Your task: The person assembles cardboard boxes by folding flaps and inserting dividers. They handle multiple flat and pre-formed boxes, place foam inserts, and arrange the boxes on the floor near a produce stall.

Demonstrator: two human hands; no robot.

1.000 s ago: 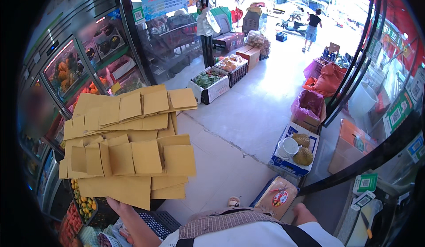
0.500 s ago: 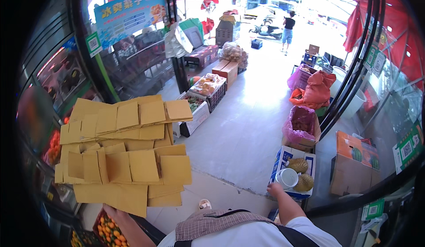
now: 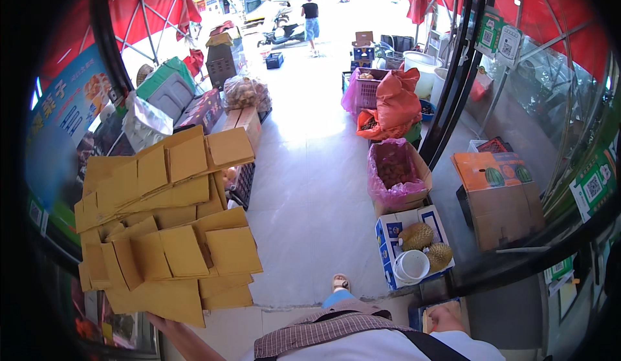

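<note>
A large bundle of flattened yellow-brown cardboard boxes (image 3: 162,248) fills the left of the view, its flaps overlapping in layers. My left hand (image 3: 162,325) grips the bundle at its lower edge; my fingers are mostly hidden underneath. At the lower right, my right hand (image 3: 446,317) hangs low in front of a small box (image 3: 427,316) on the floor. Whether it touches that box I cannot tell, and its fingers do not show clearly. A little farther off, an open blue-and-white carton (image 3: 391,257) holds two durians (image 3: 416,236) and a white bucket (image 3: 412,266).
Glass doors with a dark frame (image 3: 453,70) flank the doorway. Along the right stand a pink-lined carton (image 3: 396,170), orange sacks (image 3: 396,105) and an upright cardboard box (image 3: 501,199). Crates and a bag of round produce (image 3: 246,94) line the left. A person (image 3: 311,21) stands outside.
I have moved toward the doorway and my view has swung left. The cardboard has tilted, its right side higher. My right hand has come down and away from the white bucket.
</note>
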